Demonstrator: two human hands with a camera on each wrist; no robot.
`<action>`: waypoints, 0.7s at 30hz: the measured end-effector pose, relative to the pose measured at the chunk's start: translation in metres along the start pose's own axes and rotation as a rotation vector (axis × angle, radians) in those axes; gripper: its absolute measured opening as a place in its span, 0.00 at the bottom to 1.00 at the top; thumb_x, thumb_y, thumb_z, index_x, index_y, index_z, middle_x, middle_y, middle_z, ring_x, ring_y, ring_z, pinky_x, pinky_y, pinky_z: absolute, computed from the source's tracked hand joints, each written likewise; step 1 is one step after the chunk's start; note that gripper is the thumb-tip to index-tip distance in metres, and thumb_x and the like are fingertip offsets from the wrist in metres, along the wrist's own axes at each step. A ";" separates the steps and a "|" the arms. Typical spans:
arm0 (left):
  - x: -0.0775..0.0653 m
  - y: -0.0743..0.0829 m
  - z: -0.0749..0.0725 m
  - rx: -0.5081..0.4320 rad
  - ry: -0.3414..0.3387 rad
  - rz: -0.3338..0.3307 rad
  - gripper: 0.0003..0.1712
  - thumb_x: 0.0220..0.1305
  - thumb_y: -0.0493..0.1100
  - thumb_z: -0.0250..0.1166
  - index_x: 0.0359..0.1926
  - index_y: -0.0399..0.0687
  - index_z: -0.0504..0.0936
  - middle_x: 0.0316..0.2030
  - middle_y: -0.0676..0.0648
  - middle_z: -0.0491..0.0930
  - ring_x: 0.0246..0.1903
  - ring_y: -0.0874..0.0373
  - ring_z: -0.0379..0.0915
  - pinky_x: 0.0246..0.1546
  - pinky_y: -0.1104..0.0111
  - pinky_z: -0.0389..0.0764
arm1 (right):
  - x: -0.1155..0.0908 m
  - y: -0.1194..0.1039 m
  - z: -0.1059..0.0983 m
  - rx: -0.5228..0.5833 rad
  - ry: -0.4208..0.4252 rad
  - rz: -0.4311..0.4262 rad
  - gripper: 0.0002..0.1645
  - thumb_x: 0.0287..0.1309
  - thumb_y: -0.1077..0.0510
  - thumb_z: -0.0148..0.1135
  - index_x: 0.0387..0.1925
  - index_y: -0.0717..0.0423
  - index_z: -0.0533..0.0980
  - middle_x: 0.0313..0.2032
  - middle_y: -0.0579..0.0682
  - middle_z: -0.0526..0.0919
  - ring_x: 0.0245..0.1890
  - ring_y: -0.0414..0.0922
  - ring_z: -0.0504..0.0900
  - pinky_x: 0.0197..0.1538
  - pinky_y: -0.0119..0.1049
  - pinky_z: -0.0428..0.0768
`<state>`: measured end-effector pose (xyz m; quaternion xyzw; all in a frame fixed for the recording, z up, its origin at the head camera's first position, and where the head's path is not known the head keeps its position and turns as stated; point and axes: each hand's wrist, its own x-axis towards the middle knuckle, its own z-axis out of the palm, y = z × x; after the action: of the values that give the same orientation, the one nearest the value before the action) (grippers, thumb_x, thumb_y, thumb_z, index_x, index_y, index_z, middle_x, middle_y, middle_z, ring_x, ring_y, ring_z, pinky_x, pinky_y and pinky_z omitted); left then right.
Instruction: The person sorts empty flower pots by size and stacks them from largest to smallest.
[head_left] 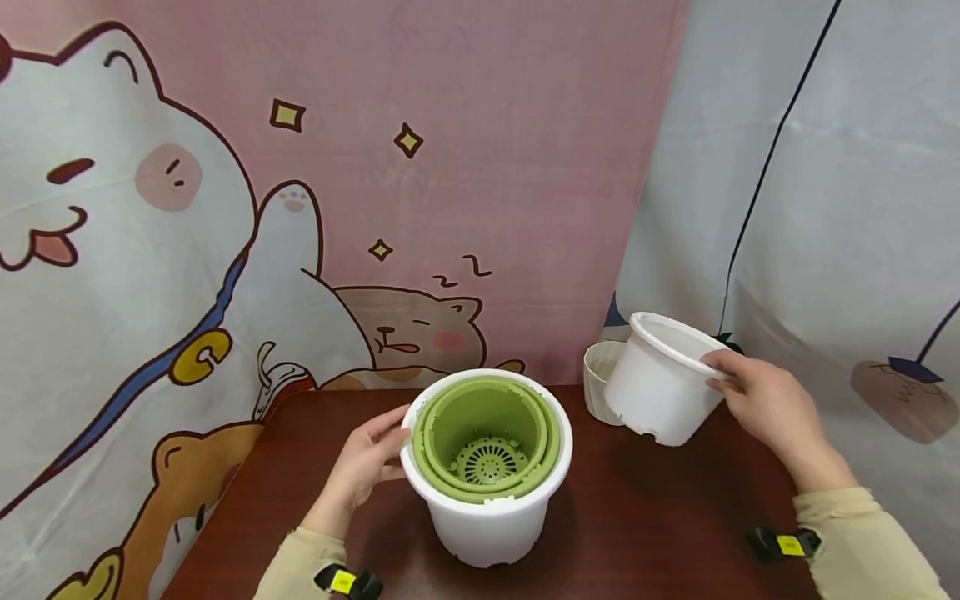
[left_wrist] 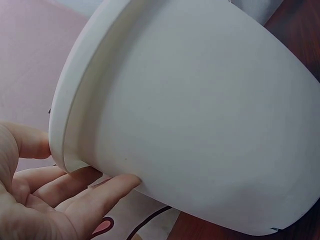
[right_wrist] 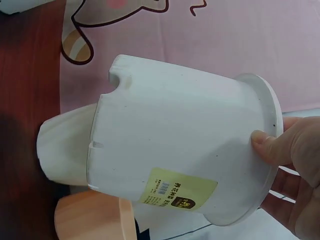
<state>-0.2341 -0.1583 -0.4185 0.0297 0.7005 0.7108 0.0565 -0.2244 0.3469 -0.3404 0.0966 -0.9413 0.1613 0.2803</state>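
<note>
A white flower pot point(head_left: 489, 533) stands in the middle of the table, with green slotted pots point(head_left: 491, 417) nested inside it. My left hand point(head_left: 366, 462) grips its rim from the left, thumb on top and fingers beneath the lip in the left wrist view. Off to the right, my right hand point(head_left: 772, 404) holds a second white flower pot point(head_left: 660, 387) by its rim, thumb outside and fingers inside. That pot is tilted and raised over the table. A yellow label point(right_wrist: 178, 190) is stuck to its side, and notches show along its base.
Behind the raised pot stands a smaller cream pot point(head_left: 597, 383) near the table's back edge. An orange pot point(right_wrist: 95, 216) appears beside it in the right wrist view. A printed cloth point(head_left: 487, 167) hangs behind the dark red table point(head_left: 637, 533).
</note>
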 end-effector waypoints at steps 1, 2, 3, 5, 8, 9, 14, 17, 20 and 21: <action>0.000 0.000 0.000 0.000 0.000 0.001 0.27 0.71 0.38 0.60 0.69 0.39 0.70 0.56 0.34 0.77 0.39 0.51 0.82 0.38 0.53 0.85 | 0.001 -0.002 0.000 0.002 0.005 -0.001 0.17 0.51 0.66 0.72 0.44 0.50 0.81 0.33 0.57 0.85 0.27 0.54 0.77 0.25 0.45 0.70; 0.000 0.000 0.000 0.001 0.001 0.001 0.27 0.71 0.38 0.60 0.68 0.39 0.70 0.56 0.34 0.77 0.39 0.51 0.82 0.38 0.53 0.85 | 0.002 -0.003 0.000 0.006 0.006 -0.005 0.17 0.52 0.66 0.72 0.44 0.50 0.81 0.33 0.57 0.84 0.27 0.54 0.77 0.25 0.45 0.70; 0.000 0.000 0.000 0.003 0.003 0.002 0.27 0.71 0.38 0.60 0.68 0.39 0.70 0.56 0.34 0.77 0.39 0.51 0.82 0.38 0.53 0.85 | 0.002 -0.005 0.001 0.008 0.010 -0.011 0.17 0.51 0.66 0.72 0.44 0.50 0.81 0.33 0.57 0.85 0.27 0.54 0.77 0.25 0.45 0.70; 0.000 0.000 0.000 0.006 0.007 0.001 0.27 0.71 0.38 0.60 0.68 0.39 0.71 0.56 0.35 0.78 0.39 0.51 0.82 0.37 0.53 0.85 | 0.004 -0.009 0.001 0.011 0.023 -0.025 0.18 0.51 0.66 0.72 0.44 0.50 0.81 0.33 0.57 0.84 0.27 0.54 0.77 0.25 0.46 0.70; 0.001 -0.001 0.000 0.005 0.011 0.002 0.26 0.71 0.37 0.60 0.68 0.39 0.71 0.55 0.35 0.78 0.39 0.51 0.82 0.37 0.53 0.85 | 0.007 -0.013 0.001 0.017 0.045 -0.053 0.18 0.50 0.66 0.73 0.43 0.49 0.80 0.33 0.57 0.84 0.27 0.54 0.77 0.25 0.46 0.71; 0.001 -0.001 0.000 0.005 0.011 0.003 0.26 0.71 0.37 0.60 0.68 0.40 0.71 0.55 0.35 0.78 0.39 0.51 0.82 0.37 0.54 0.85 | 0.008 -0.015 0.001 0.019 0.056 -0.063 0.18 0.50 0.66 0.73 0.42 0.49 0.80 0.33 0.57 0.84 0.27 0.54 0.77 0.25 0.46 0.71; 0.001 -0.001 0.001 0.002 0.011 0.004 0.26 0.71 0.37 0.59 0.68 0.39 0.71 0.54 0.36 0.79 0.40 0.52 0.82 0.37 0.54 0.85 | 0.013 -0.024 0.000 0.031 0.115 -0.110 0.19 0.48 0.67 0.74 0.41 0.48 0.81 0.31 0.55 0.84 0.26 0.52 0.76 0.25 0.47 0.71; 0.001 -0.001 0.001 0.001 0.010 0.002 0.26 0.71 0.37 0.59 0.68 0.39 0.71 0.53 0.35 0.79 0.40 0.51 0.82 0.36 0.54 0.85 | 0.015 -0.029 0.000 0.039 0.126 -0.126 0.19 0.48 0.68 0.74 0.41 0.49 0.81 0.30 0.55 0.84 0.26 0.51 0.76 0.26 0.46 0.71; 0.001 -0.001 0.000 0.001 0.007 0.003 0.26 0.71 0.37 0.59 0.68 0.39 0.70 0.54 0.35 0.79 0.40 0.51 0.82 0.37 0.54 0.85 | 0.018 -0.033 -0.001 0.043 0.122 -0.137 0.19 0.48 0.68 0.73 0.41 0.49 0.81 0.30 0.54 0.84 0.26 0.50 0.76 0.27 0.46 0.71; 0.001 -0.001 0.000 0.002 0.006 0.003 0.26 0.71 0.37 0.59 0.69 0.39 0.70 0.54 0.35 0.79 0.40 0.51 0.82 0.37 0.54 0.85 | 0.019 -0.035 -0.001 0.044 0.121 -0.143 0.19 0.48 0.68 0.73 0.41 0.49 0.81 0.30 0.54 0.84 0.26 0.50 0.76 0.27 0.46 0.72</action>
<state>-0.2349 -0.1580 -0.4191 0.0285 0.7012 0.7103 0.0534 -0.2297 0.3135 -0.3202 0.1599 -0.9097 0.1670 0.3450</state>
